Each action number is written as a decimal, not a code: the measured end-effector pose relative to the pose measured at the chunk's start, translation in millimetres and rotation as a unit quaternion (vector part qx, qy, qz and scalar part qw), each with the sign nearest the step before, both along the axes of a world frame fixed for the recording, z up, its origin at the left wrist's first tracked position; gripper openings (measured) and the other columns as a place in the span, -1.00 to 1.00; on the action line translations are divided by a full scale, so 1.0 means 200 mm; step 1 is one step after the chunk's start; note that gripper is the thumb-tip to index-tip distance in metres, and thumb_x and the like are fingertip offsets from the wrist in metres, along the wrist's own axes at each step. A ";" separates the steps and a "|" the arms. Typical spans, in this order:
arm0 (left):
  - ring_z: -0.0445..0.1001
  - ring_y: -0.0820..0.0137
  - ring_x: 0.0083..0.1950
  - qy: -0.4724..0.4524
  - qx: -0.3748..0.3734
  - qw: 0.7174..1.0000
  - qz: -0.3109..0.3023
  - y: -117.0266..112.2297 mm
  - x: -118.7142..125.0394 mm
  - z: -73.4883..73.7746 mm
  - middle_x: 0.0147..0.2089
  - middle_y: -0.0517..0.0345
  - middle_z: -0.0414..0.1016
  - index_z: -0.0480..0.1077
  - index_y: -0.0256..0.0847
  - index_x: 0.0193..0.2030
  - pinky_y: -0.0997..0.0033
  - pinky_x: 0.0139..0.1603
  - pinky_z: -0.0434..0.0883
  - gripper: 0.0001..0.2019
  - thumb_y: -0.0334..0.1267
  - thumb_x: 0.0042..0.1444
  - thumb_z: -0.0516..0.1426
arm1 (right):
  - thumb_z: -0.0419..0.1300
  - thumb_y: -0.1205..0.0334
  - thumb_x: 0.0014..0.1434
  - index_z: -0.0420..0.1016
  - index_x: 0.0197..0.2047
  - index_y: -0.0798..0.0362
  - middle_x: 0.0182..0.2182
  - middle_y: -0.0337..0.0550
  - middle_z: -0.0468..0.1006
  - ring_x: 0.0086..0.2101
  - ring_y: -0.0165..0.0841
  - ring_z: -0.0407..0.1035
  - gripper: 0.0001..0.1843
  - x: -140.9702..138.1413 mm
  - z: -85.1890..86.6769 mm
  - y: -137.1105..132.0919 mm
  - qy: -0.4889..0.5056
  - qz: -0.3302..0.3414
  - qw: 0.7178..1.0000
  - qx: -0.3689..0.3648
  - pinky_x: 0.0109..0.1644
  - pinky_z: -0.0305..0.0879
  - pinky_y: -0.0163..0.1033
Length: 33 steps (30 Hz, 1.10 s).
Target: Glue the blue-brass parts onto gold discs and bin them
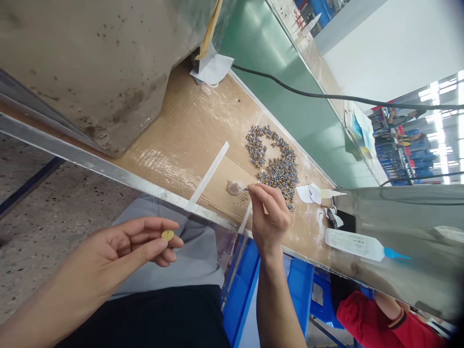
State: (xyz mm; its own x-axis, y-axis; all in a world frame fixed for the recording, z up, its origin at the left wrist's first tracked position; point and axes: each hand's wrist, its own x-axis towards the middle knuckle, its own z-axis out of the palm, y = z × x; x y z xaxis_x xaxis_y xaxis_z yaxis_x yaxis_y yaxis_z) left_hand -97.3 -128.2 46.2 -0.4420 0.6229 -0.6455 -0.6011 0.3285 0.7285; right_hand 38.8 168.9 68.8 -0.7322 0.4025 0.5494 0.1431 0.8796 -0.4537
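Note:
My left hand (139,246) is over my lap, off the table's edge, with a small round brass-coloured disc (167,235) between thumb and fingers. Over the cardboard (221,176), my right hand (270,212) is closed in a pinch. What sits in its fingertips is too small to make out. Just left of those fingertips lies a small clear round dish or blob (235,187) on the cardboard. Behind my right hand spreads a heap of small metal parts (281,169) with blue and brass colouring.
A white bottle with a blue nozzle (355,244) lies at right, near a smaller nozzle bottle (328,193) and paper scraps (308,193). A large stained metal housing (90,72) stands at left. A black cable (275,79) crosses the back. A person's red sleeve (366,316) shows lower right.

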 end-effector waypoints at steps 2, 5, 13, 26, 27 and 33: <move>0.86 0.15 -0.11 0.000 0.010 1.000 -0.011 -0.01 -0.01 -0.04 0.00 0.04 0.89 0.74 -0.02 0.21 0.38 0.03 0.76 -0.51 0.16 0.26 0.52 | 0.34 0.38 0.60 0.81 0.18 -0.23 0.01 -0.15 0.83 -0.02 -0.18 0.72 -0.69 0.00 0.00 0.00 0.005 0.007 1.000 0.002 0.10 0.65 0.04; 0.87 0.12 -0.10 0.008 0.016 1.000 -0.018 -0.01 -0.01 -0.05 0.03 0.00 0.89 0.74 -0.03 0.22 0.32 0.04 0.78 -0.50 0.19 0.29 0.50 | 0.34 0.34 0.60 0.81 0.16 -0.23 0.01 -0.15 0.83 -0.02 -0.17 0.73 -0.72 0.00 0.00 0.00 0.006 -0.009 1.000 0.001 0.11 0.68 0.05; 0.85 0.16 -0.16 -0.006 0.030 0.999 -0.025 0.02 0.01 -0.02 -0.05 0.01 0.89 0.76 -0.05 0.10 0.30 0.00 0.78 -0.61 0.14 0.31 0.50 | 0.36 0.35 0.60 0.81 0.15 -0.22 0.01 -0.15 0.82 -0.01 -0.18 0.73 -0.73 -0.01 0.01 -0.01 0.010 -0.026 1.000 -0.003 0.13 0.66 0.05; 0.85 0.10 -0.11 -0.009 0.026 0.999 -0.038 0.06 0.05 -0.03 -0.01 -0.04 0.88 0.82 -0.01 -0.03 0.31 -0.01 0.78 -0.66 0.17 0.30 0.49 | 0.37 0.30 0.59 0.84 0.11 -0.18 -0.01 -0.13 0.83 0.00 -0.18 0.73 -0.78 0.00 -0.02 -0.01 0.021 -0.076 0.996 -0.034 0.16 0.67 0.03; 0.84 0.12 -0.13 -0.002 0.015 0.999 -0.032 0.06 0.06 -0.03 -0.04 -0.03 0.88 0.84 0.00 -0.05 0.32 -0.02 0.78 -0.68 0.16 0.28 0.51 | 0.37 0.28 0.59 0.85 0.10 -0.18 -0.01 -0.13 0.83 0.00 -0.18 0.73 -0.79 0.00 -0.02 -0.01 0.023 -0.082 0.996 -0.037 0.16 0.68 0.04; 0.80 0.19 -0.20 0.013 0.010 1.000 0.017 0.13 0.07 -0.01 -0.18 0.03 0.87 0.87 0.00 -0.02 0.34 -0.05 0.76 -0.68 0.12 0.25 0.54 | 0.34 0.25 0.60 0.84 0.07 -0.15 -0.04 -0.14 0.83 -0.01 -0.18 0.74 -0.81 -0.01 -0.02 -0.01 0.027 -0.082 0.995 -0.053 0.17 0.72 0.04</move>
State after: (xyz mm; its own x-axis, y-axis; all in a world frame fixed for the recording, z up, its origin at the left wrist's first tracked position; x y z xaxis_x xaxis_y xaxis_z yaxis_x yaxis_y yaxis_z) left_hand -83.2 -102.0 43.8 -0.4797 0.6205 -0.6204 -0.5920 0.2930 0.7508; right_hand 37.3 166.4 64.6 -0.6231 0.5712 0.5343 0.2535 0.7937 -0.5529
